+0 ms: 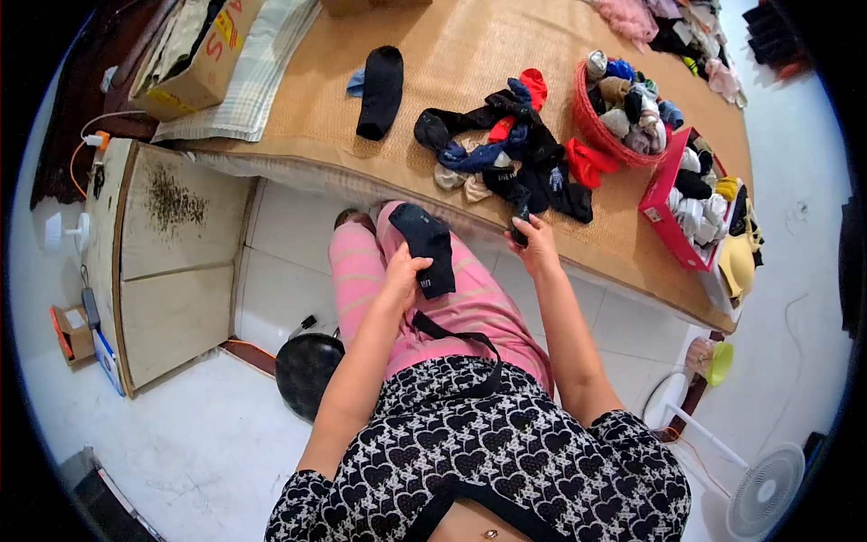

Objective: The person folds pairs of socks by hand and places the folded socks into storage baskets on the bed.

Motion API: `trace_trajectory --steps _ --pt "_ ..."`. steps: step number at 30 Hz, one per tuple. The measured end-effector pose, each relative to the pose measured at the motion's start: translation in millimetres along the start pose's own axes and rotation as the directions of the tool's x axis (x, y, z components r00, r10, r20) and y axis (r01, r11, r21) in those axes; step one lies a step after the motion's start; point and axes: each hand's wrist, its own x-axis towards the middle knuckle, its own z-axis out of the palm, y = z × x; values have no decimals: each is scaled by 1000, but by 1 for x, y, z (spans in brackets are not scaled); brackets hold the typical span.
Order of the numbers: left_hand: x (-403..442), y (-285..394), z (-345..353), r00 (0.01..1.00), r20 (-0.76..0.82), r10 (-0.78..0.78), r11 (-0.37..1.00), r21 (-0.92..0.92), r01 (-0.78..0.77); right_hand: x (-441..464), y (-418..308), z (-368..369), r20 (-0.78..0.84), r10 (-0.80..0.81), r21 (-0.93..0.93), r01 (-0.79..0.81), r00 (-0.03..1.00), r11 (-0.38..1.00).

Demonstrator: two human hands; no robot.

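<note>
While my left hand (400,278) grasps it: dark sock (429,239), above my pink trousers (350,275), thumb pressed on its near left edge.
Dark sock's feel: probably light, soft and limp, hardly fragile; pinching near the lettered end should suit it.
Right hand (539,244): I pinch the near tip of a black sock (508,188) reaching toward the sock pile (483,158).
Woven mat (302,108): bears that tangle, with a flat sock (380,95) farther left.
Right side: red basket (582,108); nearer, pink box (664,217), both filled.
</note>
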Motion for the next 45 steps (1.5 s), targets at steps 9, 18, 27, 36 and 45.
trace_trajectory --steps 9,18,27,36,45 --pt "-1 10 3 995 31 98 992 78 -100 -4 -82 15 114 -407 230 375 906 898" --pt "50 97 38 878 205 432 877 131 -462 -2 -48 -2 47 -339 195 325 939 926" --pt "80 53 29 994 48 -101 969 232 87 -41 15 11 267 -202 205 149 942 967" --pt "22 19 28 967 112 -229 918 -307 253 -59 36 38 619 176 -104 -143 765 984" --pt "9 29 10 969 237 73 863 -503 58 -61 29 51 548 14 -460 288 836 840"
